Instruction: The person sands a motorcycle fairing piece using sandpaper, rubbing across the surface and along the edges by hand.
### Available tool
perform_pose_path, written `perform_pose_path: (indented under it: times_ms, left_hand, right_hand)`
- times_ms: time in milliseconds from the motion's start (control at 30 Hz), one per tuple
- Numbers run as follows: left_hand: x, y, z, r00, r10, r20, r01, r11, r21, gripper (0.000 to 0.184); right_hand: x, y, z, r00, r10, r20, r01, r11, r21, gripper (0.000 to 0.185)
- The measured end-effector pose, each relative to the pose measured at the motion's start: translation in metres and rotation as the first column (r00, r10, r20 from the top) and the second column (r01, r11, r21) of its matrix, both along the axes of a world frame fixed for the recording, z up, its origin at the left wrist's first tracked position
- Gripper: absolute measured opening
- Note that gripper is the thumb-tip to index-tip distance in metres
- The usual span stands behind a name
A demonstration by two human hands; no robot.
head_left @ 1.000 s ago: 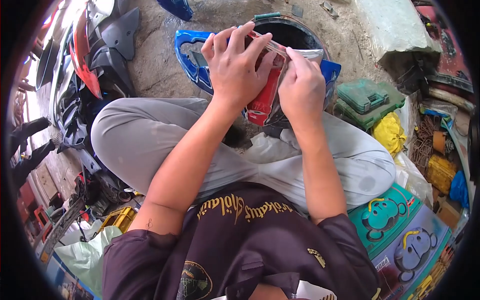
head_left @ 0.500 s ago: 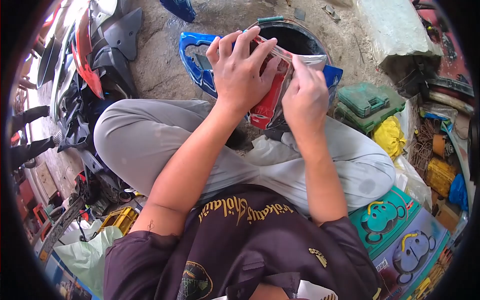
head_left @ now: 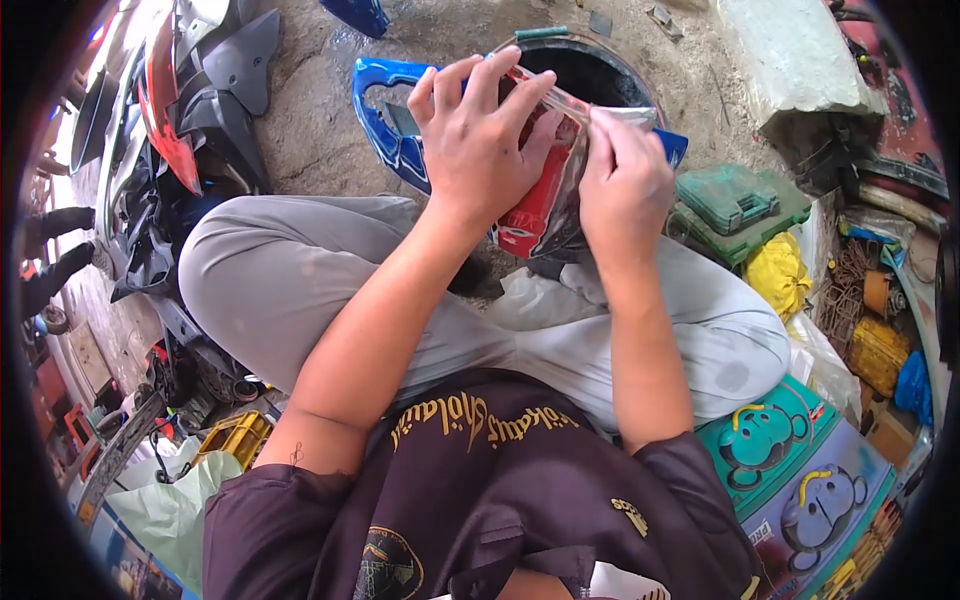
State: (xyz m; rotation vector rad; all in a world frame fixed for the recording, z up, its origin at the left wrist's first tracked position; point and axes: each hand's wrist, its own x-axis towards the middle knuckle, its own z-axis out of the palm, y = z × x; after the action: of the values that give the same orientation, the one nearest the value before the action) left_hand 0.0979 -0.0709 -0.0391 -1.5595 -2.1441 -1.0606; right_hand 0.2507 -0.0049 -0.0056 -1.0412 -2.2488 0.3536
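Note:
A red panel with dark and silvery edges (head_left: 537,208) stands tilted in front of my crossed legs. My left hand (head_left: 480,140) lies over its upper left part, fingers spread across the edge and thumb bent toward the panel. At the panel's upper right edge, my right hand (head_left: 625,180) has its thumb and index finger pinched together; whatever sits between the fingertips is too small to make out. Behind the panel are a blue glossy part (head_left: 378,128) and a round black tub (head_left: 590,72) with a green handle grip.
Black and red fairings (head_left: 170,130) lie at the left. Right of my knee are a green tool case (head_left: 727,196) and a yellow bag (head_left: 778,275). A concrete block (head_left: 795,65) is at the upper right, a yellow crate (head_left: 236,438) at the lower left. A person's dark-clad legs show far left.
My right hand has moved to the right along the panel's edge, away from my left hand. My left hand keeps its place on the panel.

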Motion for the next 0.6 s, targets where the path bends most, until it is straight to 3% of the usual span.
perform_pose_path:
  times_ms: [367,500,600]
  left_hand:
    - [0.002,-0.001,-0.003,1.0,0.011,-0.026,-0.011,1.0,-0.009,0.035]
    - [0.001,-0.003,-0.001,1.0,-0.002,-0.004,0.002,1.0,0.0,0.035]
    - [0.003,-0.001,-0.002,1.0,0.02,-0.016,-0.02,1.0,-0.005,0.036]
  right_hand:
    - [-0.004,0.011,-0.001,0.998,0.025,0.049,-0.027,0.999,0.029,0.018]
    - [-0.002,-0.005,-0.002,1.0,0.01,-0.024,-0.01,1.0,0.024,0.017]
    - [0.001,-0.006,0.0,0.999,-0.001,0.048,0.002,1.0,-0.031,0.017]
